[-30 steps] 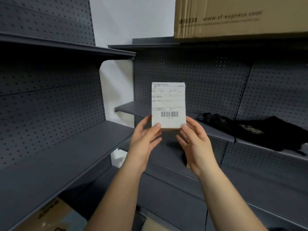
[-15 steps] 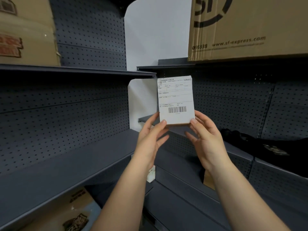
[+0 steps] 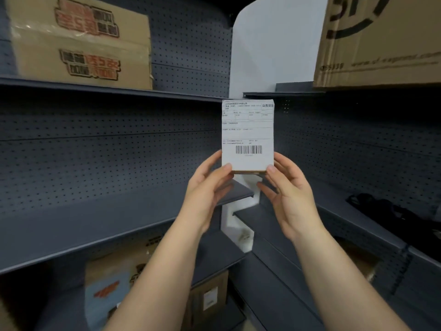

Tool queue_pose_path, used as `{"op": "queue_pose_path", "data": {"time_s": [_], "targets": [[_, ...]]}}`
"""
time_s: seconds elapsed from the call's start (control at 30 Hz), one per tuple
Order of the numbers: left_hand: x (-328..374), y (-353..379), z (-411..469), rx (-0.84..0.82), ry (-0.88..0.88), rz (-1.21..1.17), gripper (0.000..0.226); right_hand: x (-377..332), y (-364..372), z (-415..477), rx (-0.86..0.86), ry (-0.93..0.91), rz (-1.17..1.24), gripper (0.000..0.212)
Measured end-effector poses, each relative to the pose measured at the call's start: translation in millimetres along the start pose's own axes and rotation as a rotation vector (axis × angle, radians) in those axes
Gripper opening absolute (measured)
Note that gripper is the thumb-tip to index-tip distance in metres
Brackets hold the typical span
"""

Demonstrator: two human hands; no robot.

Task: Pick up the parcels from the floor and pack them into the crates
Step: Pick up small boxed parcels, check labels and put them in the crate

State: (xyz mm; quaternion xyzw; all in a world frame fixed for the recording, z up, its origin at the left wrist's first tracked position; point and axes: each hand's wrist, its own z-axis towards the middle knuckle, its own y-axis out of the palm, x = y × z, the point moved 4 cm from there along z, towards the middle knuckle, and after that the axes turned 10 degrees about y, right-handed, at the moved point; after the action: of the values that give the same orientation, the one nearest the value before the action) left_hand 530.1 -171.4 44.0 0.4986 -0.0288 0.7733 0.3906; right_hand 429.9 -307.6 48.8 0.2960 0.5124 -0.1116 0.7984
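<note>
A small cardboard parcel (image 3: 247, 134) is held upright at chest height in front of a corner of dark grey shelving, its white shipping label with a barcode facing me. My left hand (image 3: 207, 192) pinches its lower left corner, thumb on the front. My right hand (image 3: 287, 194) pinches the lower right corner the same way. No crate is in view.
A taped brown carton (image 3: 78, 41) sits on the upper left shelf, and a large brown carton (image 3: 381, 39) on the upper right shelf. Black fabric (image 3: 393, 211) lies on the right middle shelf. More cartons (image 3: 114, 283) stand under the bare left shelf (image 3: 71, 230).
The view has tilted up and swung left, bringing the upper left carton into sight. Both hands keep the same hold on the parcel, now raised slightly.
</note>
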Motion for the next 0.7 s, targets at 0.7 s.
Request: {"op": "queue_pose_path", "data": {"time_s": [0.7], "targets": [[146,-259,-187,0.474,0.027,0.202,0.050,124,254,-144,-0.482,0.344,0.113,0.047]]}}
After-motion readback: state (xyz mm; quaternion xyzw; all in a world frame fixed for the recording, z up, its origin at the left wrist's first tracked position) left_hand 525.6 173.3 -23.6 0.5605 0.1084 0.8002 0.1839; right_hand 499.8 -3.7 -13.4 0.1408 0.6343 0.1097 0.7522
